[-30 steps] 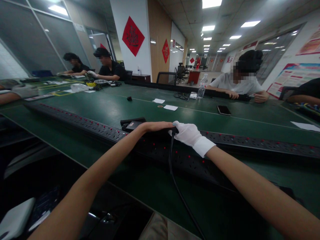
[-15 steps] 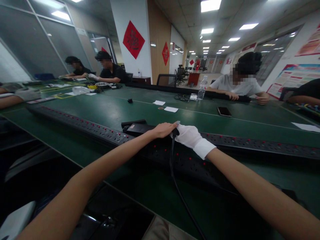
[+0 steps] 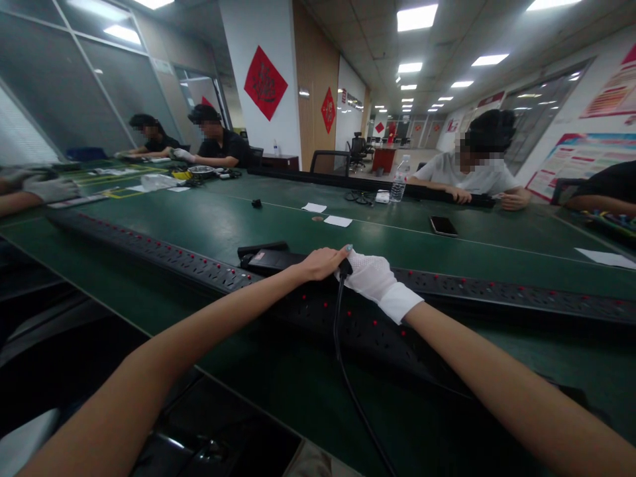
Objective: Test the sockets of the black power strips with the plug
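My bare left hand (image 3: 322,263) and my right hand (image 3: 370,273), in a white mesh glove, meet over the middle of the table. Between them is a black plug (image 3: 344,267); both hands are closed on it, though most fingertips are hidden. A black cord (image 3: 342,371) hangs from it toward me. Under the hands lies a long black power strip (image 3: 365,328) with red lights or switches. Another long strip (image 3: 163,248) runs behind it to the left. Left of my left hand is a black box-like piece (image 3: 271,260) with a small label, with a dark bar (image 3: 261,248) behind it.
Another black strip (image 3: 497,285) extends right on the green table (image 3: 278,225). A phone (image 3: 444,226), white papers (image 3: 338,220), a small black object (image 3: 256,203) and a water bottle (image 3: 400,179) lie or stand farther back. Several people sit around the table.
The view has shifted slightly, so my hands and the cord appear a little lower and farther left. Both hands stay together at the plug.
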The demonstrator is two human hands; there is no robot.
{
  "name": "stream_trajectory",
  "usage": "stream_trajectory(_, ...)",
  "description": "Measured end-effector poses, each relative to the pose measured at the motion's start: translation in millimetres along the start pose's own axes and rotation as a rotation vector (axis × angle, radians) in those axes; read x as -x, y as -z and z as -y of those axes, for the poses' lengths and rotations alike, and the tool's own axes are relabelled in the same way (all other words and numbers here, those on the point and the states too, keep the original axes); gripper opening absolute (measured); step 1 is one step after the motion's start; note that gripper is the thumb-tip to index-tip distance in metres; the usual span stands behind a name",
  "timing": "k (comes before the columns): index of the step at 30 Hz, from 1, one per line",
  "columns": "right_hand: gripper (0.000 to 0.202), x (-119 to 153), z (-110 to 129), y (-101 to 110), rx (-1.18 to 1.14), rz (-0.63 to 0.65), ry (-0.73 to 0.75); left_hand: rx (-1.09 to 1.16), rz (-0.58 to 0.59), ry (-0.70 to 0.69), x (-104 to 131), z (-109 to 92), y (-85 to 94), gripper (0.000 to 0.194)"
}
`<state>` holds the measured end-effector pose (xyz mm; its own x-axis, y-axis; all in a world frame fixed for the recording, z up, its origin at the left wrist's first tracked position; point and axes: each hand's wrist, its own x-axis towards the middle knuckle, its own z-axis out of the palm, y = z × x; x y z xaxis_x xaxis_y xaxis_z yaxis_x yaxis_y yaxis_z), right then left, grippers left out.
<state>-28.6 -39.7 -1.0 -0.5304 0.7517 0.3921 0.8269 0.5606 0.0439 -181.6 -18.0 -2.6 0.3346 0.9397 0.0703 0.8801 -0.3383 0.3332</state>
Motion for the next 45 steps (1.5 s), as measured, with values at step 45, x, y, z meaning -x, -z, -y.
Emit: stream_trajectory(45, 0.032, -14, -5, -23, -0.263, -0.223, -0.095, 0.026, -0.068, -0.139, -12, 16, -7.8, 0.032)
